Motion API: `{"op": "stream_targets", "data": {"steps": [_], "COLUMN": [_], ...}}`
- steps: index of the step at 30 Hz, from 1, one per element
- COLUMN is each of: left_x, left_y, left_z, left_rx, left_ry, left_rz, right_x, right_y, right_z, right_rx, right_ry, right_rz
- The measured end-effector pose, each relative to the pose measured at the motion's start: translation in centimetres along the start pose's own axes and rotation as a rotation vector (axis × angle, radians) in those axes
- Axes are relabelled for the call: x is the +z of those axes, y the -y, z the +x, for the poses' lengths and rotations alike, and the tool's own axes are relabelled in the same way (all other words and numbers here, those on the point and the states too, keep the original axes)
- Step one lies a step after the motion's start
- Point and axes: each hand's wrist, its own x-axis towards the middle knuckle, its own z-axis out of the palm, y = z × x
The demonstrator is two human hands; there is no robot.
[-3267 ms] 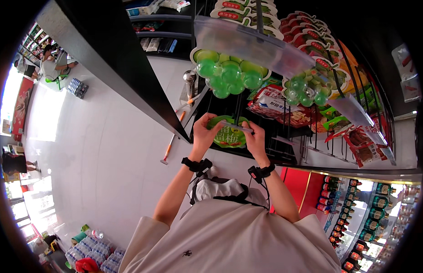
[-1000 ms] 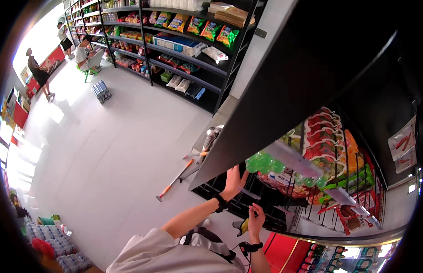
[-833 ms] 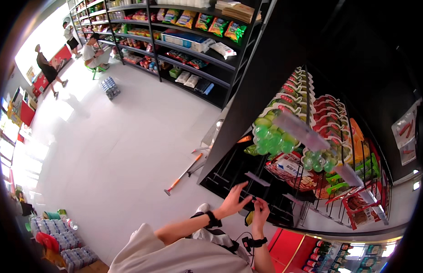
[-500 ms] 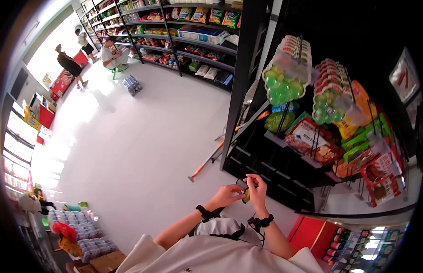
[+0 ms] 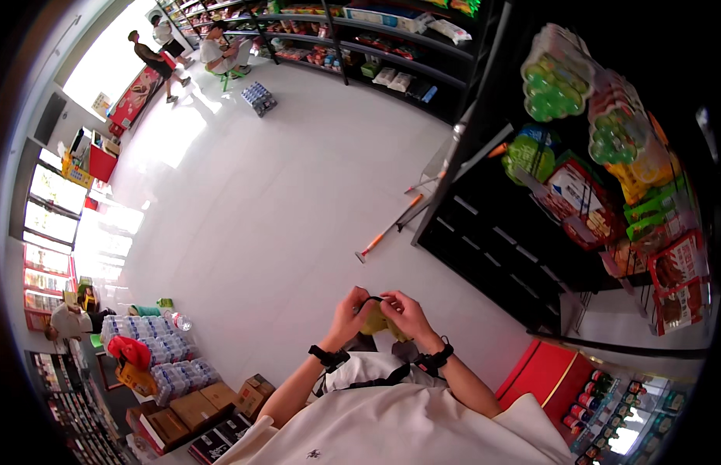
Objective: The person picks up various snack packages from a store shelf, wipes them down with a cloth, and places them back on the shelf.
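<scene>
My left hand [image 5: 349, 315] and my right hand [image 5: 405, 315] are close together in front of my body, fingers bent and closed. Between their fingertips runs a thin, curved black band [image 5: 373, 299]; its exact kind is too small to make out. Just below the fingers shows a yellowish thing [image 5: 382, 324], partly hidden by the hands, and I cannot tell whether it hangs from the band. Each wrist wears a black strap with a small dark device.
To the right stands a black rack [image 5: 492, 256] with hanging snack packs. An orange-handled tool [image 5: 390, 229] lies beside it. Bottled-water packs [image 5: 155, 333] and cardboard boxes [image 5: 191, 409] are stacked at lower left. A red cabinet [image 5: 542, 372] is at lower right. Several people are farther off.
The view has shifted, so the shelves sit higher and farther right. My hands have moved left in the picture and turned level with each other. The black band now shows stretched between them.
</scene>
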Motion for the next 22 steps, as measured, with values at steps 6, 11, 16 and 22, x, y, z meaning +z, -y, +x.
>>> {"op": "stream_targets", "data": {"steps": [6,11,16,22], "left_x": [-8.5,-19.3,-30.9,-40.5], "left_y": [-0.8,1.0,3.3,7.0], "left_z": [3.5,7.1,11.0,19.3], "left_rx": [0.006,0.007,-0.003,-0.095], "left_ry": [-0.091,-0.098,-0.069,-0.007], "left_rz": [0.050,0.115,0.177,0.140], "right_x": [6.5,14.2,21.4,25.5], "right_y": [1.7,4.6,7.1,11.0], "right_z": [7.3,17.1,27.1,37.0], "right_rx": [-0.078,-0.063,-0.152,-0.027], "right_ry": [0.241,0.288,0.311,0.343], "right_rz": [-0.323,-0.400,-0.453,-0.402]}}
